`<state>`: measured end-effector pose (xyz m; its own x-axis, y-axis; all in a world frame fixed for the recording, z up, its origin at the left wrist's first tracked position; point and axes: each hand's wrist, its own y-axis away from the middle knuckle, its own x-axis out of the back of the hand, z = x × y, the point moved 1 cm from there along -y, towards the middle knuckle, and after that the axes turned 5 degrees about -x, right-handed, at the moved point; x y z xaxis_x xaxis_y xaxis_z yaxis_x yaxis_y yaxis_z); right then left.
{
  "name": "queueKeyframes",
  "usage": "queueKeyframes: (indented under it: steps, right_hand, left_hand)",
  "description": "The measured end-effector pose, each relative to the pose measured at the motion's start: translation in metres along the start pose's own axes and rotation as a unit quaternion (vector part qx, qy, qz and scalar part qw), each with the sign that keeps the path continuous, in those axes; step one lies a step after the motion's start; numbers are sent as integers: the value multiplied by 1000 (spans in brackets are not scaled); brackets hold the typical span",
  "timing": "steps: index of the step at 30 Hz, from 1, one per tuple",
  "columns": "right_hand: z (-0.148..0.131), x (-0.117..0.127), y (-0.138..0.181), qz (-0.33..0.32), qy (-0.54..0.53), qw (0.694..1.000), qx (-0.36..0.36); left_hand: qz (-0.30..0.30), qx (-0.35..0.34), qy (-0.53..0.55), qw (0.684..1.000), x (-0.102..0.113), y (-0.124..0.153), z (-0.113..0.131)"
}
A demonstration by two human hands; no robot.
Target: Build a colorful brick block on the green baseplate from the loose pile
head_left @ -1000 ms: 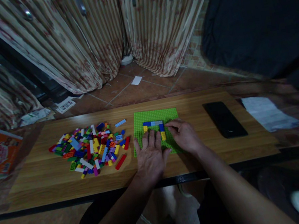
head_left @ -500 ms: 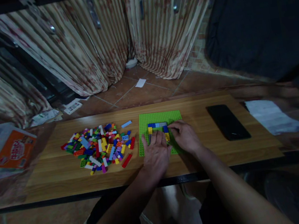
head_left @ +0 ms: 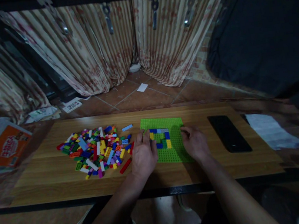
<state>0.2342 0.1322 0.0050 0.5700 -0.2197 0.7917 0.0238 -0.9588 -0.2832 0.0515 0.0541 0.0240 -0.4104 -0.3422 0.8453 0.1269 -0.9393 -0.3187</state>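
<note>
Head view looks down on a wooden table (head_left: 50,179) with a green baseplate (head_left: 174,154) lying flat near its middle. A small brick build (head_left: 161,137) of blue, grey and yellow pieces sits pressed onto the far half of the plate.

Half a second ago both hands lay close together over the build and hid most of it. Now they have drawn apart to the plate's two sides, and the build shows in full between them.

The left hand (head_left: 143,154) rests palm down on the left edge of the plate. Its fingers are spread and flat and hold nothing. The right hand (head_left: 196,143) sits on the plate's right edge with its fingers loosely curled under. Whether it holds a brick cannot be told.

Just left of the left hand lies the pile of loose bricks (head_left: 96,150), with a red brick (head_left: 125,165) at its near edge and a light blue brick (head_left: 127,127) at its far edge. The pile has kept its place.

A black phone (head_left: 228,133) lies to the right of the plate. A white paper (head_left: 270,129) lies further right. An orange box (head_left: 3,147) stands at the far left end.
</note>
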Motion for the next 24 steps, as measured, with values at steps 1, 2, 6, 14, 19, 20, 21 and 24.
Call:
queueKeyframes:
  steps: [1, 2, 6, 14, 19, 20, 21, 24]
  right_hand:
    - [-2, 0, 0, 0, -3, 1000, -2]
    - [-5, 1, 1, 0, -11, 1000, -2]
    - [-19, -2, 7, -38, -65, 997, 24]
    - [-19, -9, 1, -77, -122, 989, 10]
    - [-19, -13, -8, -94, -152, 984, 10]
    - [-20, -14, -10, -95, -156, 983, 9]
    - [-21, -16, -11, -94, -160, 983, 9]
    - [-28, -21, -12, -98, -176, 979, 16]
  left_hand:
    - [-11, 5, 10, 1000, -2, 0, 0]
    - [-22, 6, 19, 1000, -4, 0, 1]
    - [-48, 2, 53, 997, -9, 7, 10]
    - [-113, 34, 216, 969, -12, 32, 27]
    - [-127, 7, 345, 930, -14, 49, 39]
    - [-127, 4, 360, 924, -14, 51, 41]
    - [-127, 3, 371, 920, -15, 53, 43]
    - [-123, 12, 392, 912, -15, 58, 47]
